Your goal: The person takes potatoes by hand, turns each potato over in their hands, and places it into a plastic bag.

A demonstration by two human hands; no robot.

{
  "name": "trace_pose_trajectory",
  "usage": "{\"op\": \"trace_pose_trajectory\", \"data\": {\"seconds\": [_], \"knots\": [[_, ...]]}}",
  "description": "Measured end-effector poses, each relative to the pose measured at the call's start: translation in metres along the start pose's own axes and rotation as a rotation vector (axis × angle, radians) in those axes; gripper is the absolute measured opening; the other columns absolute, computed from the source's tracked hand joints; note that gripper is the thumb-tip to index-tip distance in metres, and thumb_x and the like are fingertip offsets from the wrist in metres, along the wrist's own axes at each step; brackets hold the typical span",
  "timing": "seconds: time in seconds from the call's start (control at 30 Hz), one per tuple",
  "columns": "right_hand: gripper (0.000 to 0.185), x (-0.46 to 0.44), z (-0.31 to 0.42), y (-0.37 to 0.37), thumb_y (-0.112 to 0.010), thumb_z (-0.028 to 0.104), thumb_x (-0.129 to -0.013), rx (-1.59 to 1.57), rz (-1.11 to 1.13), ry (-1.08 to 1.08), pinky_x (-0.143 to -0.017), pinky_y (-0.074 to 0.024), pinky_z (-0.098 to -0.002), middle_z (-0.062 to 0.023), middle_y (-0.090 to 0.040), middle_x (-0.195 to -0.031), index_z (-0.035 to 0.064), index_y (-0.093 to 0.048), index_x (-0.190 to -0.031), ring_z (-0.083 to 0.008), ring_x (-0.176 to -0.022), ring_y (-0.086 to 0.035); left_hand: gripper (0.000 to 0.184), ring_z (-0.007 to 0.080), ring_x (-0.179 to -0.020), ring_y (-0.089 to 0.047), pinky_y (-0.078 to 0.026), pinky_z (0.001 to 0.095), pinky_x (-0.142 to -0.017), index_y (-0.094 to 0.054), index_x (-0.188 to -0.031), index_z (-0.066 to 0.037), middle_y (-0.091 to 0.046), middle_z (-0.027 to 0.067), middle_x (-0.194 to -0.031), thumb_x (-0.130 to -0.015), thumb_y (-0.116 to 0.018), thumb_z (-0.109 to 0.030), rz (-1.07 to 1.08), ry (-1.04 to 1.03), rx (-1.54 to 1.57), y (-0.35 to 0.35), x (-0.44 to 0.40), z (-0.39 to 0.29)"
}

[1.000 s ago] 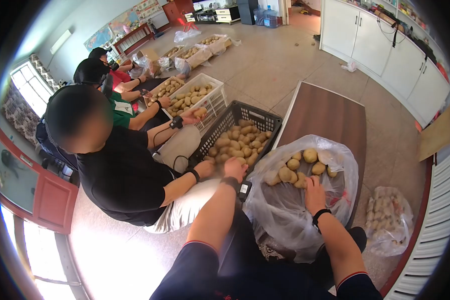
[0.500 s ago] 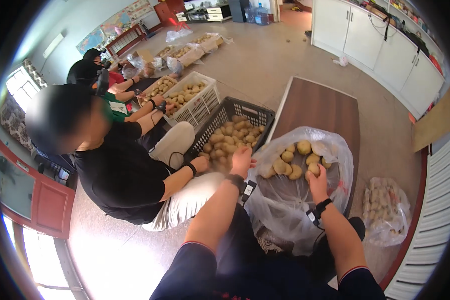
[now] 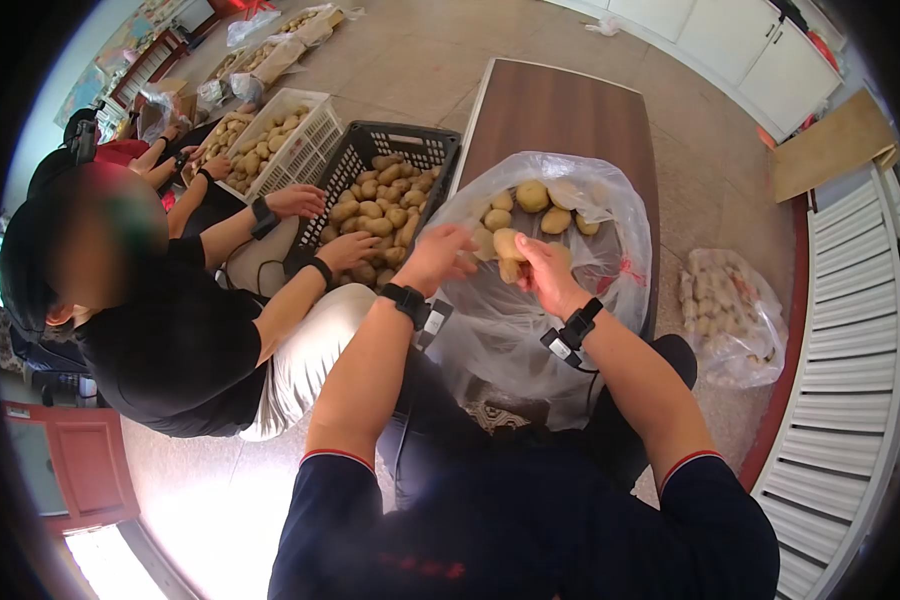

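Observation:
My right hand [image 3: 553, 275] is closed round a potato [image 3: 507, 243] with a longer, pale lower end, which may be a second potato. The held potato is above the open mouth of a clear plastic bag [image 3: 590, 330]. Just to its left, my left hand [image 3: 438, 260] has its fingers partly spread, with no potato visible in them. Several potatoes [image 3: 532, 196] lie inside the far part of the bag, which rests on the near end of a brown wooden table [image 3: 560, 110]. Left of the bag stands a black crate [image 3: 450, 150] holding many potatoes [image 3: 375, 208].
A co-worker in a black shirt [image 3: 180, 320] sits close on my left, both hands over the black crate. Beyond are a white crate [image 3: 315, 130] of potatoes and more people. On the right floor lies a filled bag of potatoes [image 3: 730, 315], near a white radiator [image 3: 830, 400].
My right hand has lifted a potato from the bag's pile and brought it left. My left hand has moved from the black crate's edge toward the bag. The view has tilted down.

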State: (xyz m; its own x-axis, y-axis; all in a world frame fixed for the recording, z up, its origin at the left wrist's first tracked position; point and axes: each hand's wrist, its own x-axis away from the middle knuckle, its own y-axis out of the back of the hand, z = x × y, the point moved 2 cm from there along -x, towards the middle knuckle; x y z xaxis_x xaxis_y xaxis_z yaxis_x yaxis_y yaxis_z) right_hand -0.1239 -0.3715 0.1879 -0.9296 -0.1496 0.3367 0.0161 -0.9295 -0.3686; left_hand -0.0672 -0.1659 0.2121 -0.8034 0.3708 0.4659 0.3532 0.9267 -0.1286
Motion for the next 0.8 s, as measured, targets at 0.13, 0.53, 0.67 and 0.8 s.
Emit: {"op": "trace_pose_trajectory", "data": {"seconds": [0.13,0.53,0.67,0.8], "knots": [[0.042,-0.004,-0.003,-0.014,-0.058,0.048,-0.094,0.043,-0.02,0.011,-0.048,-0.0361,-0.0218,0.0027,-0.057,-0.077,0.0081,-0.063,-0.106,-0.0058,-0.059,-0.049,0.039,0.0179,-0.076,-0.065,-0.051,0.0293,-0.063,-0.055,-0.12,-0.005,-0.063,0.0096,-0.107,-0.097,-0.054,-0.037,0.119,0.036,0.028,-0.018,0.005,-0.004],[0.044,-0.007,-0.007,-0.017,-0.059,0.049,-0.093,0.228,-0.121,0.028,-0.048,-0.0408,-0.0225,0.0001,-0.058,-0.085,0.0073,-0.061,-0.109,-0.0075,-0.061,-0.052,0.034,0.0183,-0.079,-0.065,-0.055,0.0303,-0.066,-0.057,-0.114,-0.005,-0.065,0.0079,-0.101,-0.094,-0.061,-0.032,0.244,0.117,0.143,-0.022,-0.001,0.004],[0.042,-0.008,-0.012,-0.009,-0.055,0.046,-0.096,0.168,-0.162,0.003,-0.051,-0.0458,-0.0263,-0.0033,-0.061,-0.088,0.0071,-0.06,-0.112,-0.0101,-0.06,-0.056,0.032,0.02,-0.081,-0.064,-0.056,0.0318,-0.069,-0.057,-0.114,-0.004,-0.065,0.0098,-0.103,-0.094,-0.06,-0.028,0.269,0.064,0.228,-0.013,-0.008,0.006],[0.037,-0.011,-0.025,0.022,-0.054,0.038,-0.098,0.26,-0.199,0.028,-0.05,-0.0463,-0.0262,-0.0057,-0.063,-0.092,0.0052,-0.059,-0.113,-0.0115,-0.06,-0.058,0.027,0.0214,-0.081,-0.063,-0.056,0.0331,-0.069,-0.059,-0.112,-0.003,-0.064,0.0111,-0.103,-0.094,-0.058,-0.024,0.111,-0.026,0.392,0.009,-0.014,0.004]]}}
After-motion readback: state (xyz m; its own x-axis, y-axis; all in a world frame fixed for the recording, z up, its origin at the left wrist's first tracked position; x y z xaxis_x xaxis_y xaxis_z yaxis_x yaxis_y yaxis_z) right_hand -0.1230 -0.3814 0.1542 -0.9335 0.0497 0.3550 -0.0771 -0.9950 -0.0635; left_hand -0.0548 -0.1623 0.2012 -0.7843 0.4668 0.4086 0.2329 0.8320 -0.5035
